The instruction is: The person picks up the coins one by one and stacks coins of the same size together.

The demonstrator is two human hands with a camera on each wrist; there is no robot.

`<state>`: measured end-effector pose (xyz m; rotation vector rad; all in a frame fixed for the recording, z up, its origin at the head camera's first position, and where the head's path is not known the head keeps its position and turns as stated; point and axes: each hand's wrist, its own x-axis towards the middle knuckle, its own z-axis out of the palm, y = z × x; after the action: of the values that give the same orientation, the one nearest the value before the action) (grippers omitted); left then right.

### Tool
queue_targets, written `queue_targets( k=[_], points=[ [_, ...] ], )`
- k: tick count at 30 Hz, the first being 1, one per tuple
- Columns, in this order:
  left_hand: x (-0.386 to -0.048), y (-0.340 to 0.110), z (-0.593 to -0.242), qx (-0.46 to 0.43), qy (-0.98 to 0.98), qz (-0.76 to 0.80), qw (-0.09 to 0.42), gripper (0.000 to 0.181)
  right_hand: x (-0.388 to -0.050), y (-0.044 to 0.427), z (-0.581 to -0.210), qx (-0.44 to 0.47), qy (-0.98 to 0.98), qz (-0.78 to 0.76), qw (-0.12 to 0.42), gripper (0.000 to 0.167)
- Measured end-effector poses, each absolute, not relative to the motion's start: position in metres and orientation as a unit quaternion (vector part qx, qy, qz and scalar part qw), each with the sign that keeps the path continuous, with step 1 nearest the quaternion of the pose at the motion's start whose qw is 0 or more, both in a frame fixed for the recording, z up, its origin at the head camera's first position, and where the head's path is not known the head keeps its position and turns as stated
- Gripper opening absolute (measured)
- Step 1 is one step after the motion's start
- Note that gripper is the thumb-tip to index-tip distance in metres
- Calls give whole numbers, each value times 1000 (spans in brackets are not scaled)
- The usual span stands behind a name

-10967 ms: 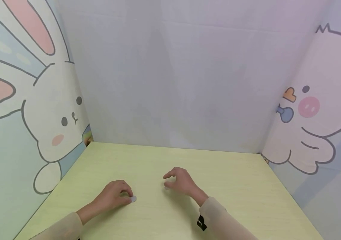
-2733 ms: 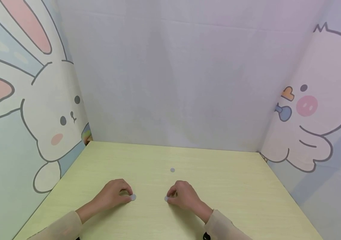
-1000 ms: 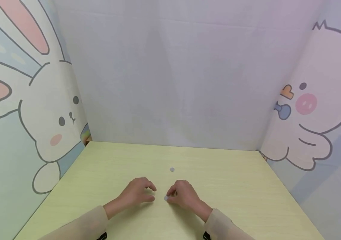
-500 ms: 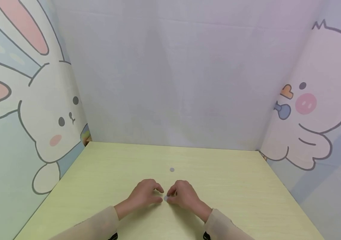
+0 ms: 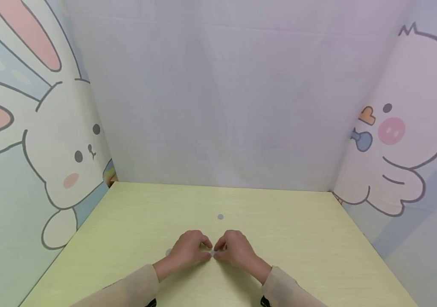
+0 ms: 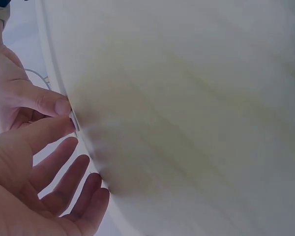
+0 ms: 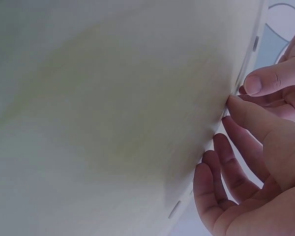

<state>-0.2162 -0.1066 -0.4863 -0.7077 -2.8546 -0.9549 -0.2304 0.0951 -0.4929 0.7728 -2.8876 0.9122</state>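
Three small flat grey coin-like discs lie on the yellow table. The middle disc (image 5: 212, 253) is between my two hands and partly covered by fingertips. My left hand (image 5: 189, 249) holds its left side between thumb and finger. From the right, my right hand (image 5: 234, 249) pinches the same disc. Another disc (image 5: 169, 252) peeks out behind my left hand, partly hidden by it. Farther back lies a third disc (image 5: 220, 216), fully visible. In the left wrist view my left hand (image 6: 34, 167) meets my right hand fingertip to fingertip; the right wrist view shows my right hand (image 7: 265, 182) likewise.
The pale yellow table (image 5: 280, 238) reaches back to a white cloth (image 5: 218, 106). Printed panels stand at both sides, a rabbit (image 5: 65, 162) on the left and a chick (image 5: 410, 119) on the right. Both forearms wear beige sleeves (image 5: 122, 290).
My left hand has let go of the left disc and moved right to the middle one. My right hand, farther back 11 seconds ago, has lately stayed at the middle disc.
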Motion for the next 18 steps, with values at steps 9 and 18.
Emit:
queue_targets(
  k=[9, 18],
  points=[
    [-217, -105, -490, -222, -927, -300, 31, 12, -230, 95, -492, 247, -924, 293, 8, 11],
    [-216, -104, -490, -220, -929, -297, 40, 12, -231, 96, -493, 248, -922, 296, 9, 10]
  ],
)
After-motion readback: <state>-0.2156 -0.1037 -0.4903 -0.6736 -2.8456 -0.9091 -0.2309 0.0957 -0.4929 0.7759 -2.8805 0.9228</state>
